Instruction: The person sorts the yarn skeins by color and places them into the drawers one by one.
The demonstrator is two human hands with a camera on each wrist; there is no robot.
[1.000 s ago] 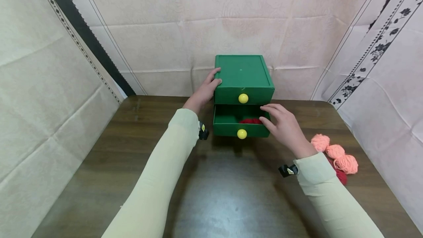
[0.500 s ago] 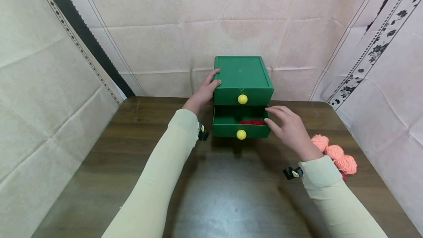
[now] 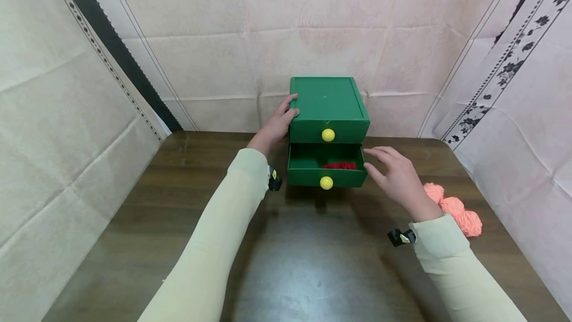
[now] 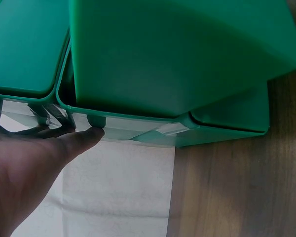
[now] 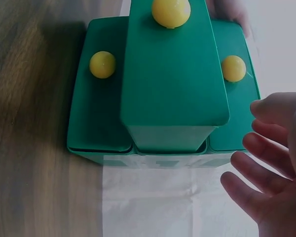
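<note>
A green drawer cabinet [image 3: 328, 98] with yellow round knobs stands at the back of the table. Its middle drawer [image 3: 306, 177] is pulled out, and red yarn [image 3: 340, 166] lies inside toward the right. My left hand [image 3: 277, 122] rests against the cabinet's upper left side; in the left wrist view its thumb and fingers touch the side wall. Beside the pulled-out drawer's right edge is my right hand [image 3: 395, 175], fingers slightly bent with nothing between them. The right wrist view shows this hand [image 5: 281, 153] apart from the cabinet, with drawers above and below the open one.
Several peach yarn balls [image 3: 452, 206] lie on the wooden table [image 3: 187, 222] to the right, partly behind my right forearm. A pale cloth [image 3: 214, 48] hangs behind the cabinet and along both sides.
My right hand has drawn back to the right, from over the open drawer's right part to beside its edge. The red yarn by the peach balls is now hidden. My left hand stays put.
</note>
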